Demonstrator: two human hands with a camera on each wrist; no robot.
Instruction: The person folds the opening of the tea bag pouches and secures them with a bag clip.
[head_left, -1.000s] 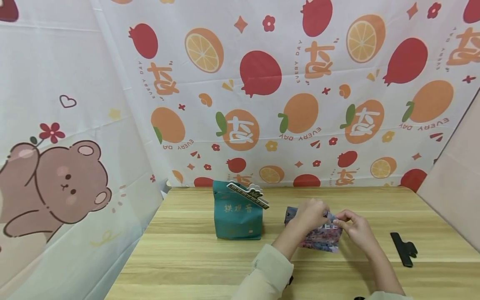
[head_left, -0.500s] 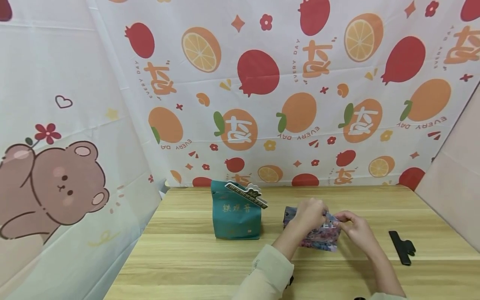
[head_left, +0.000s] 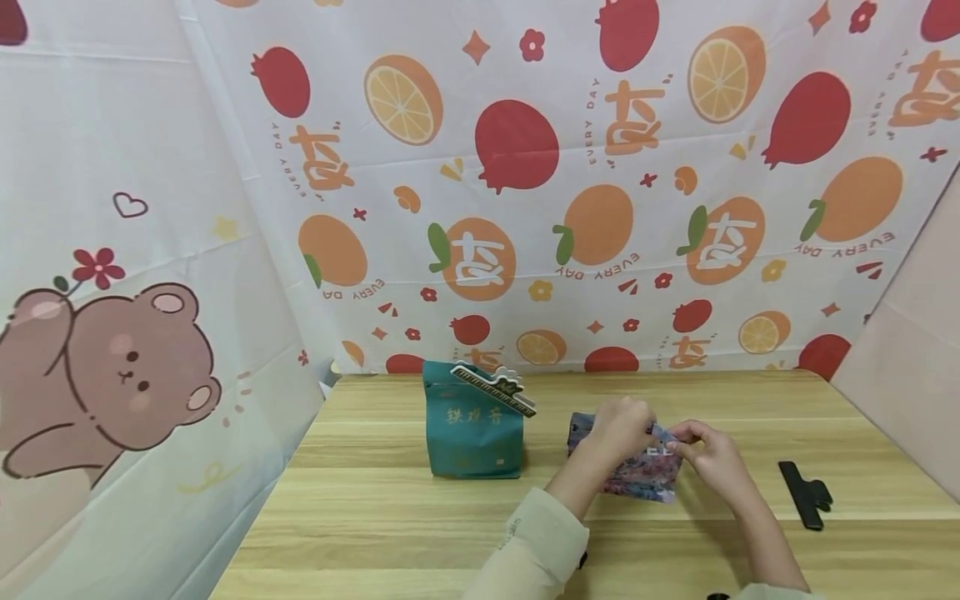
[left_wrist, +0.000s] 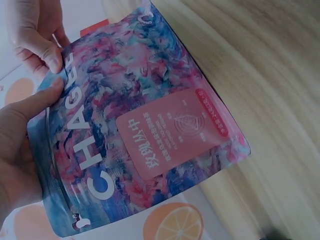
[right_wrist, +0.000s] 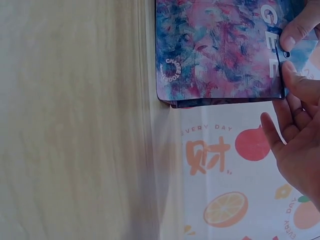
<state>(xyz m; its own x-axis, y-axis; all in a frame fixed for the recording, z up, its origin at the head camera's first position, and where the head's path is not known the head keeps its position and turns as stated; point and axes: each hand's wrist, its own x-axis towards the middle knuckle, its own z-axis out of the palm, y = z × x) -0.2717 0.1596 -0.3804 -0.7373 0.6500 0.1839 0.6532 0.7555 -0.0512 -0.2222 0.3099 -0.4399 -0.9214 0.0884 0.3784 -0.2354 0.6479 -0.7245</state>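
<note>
A blue and pink tea pouch (head_left: 637, 479) marked CHAGEE stands on the table between both hands. My left hand (head_left: 621, 429) pinches the pouch's top edge, its thumb on the printed front (left_wrist: 125, 115) in the left wrist view. Beside it, my right hand (head_left: 711, 462) pinches the same edge near the corner, thumb in front and fingers behind. Seen from the right wrist, the right hand (right_wrist: 300, 142) and left thumb (right_wrist: 300, 30) meet close together at the pouch's seal strip. Part of the top edge is hidden behind the fingers.
To the left stands a green tea bag (head_left: 474, 446) with a decorated clip (head_left: 495, 390) slanting across its top. A black bag clip (head_left: 806, 496) lies on the wooden table (head_left: 360, 517) at right. Small dark items show partly by the sleeves. A fruit-print curtain (head_left: 600, 183) hangs behind.
Both hands stay at the pouch's top edge with hardly any movement. The head view has shifted slightly.
</note>
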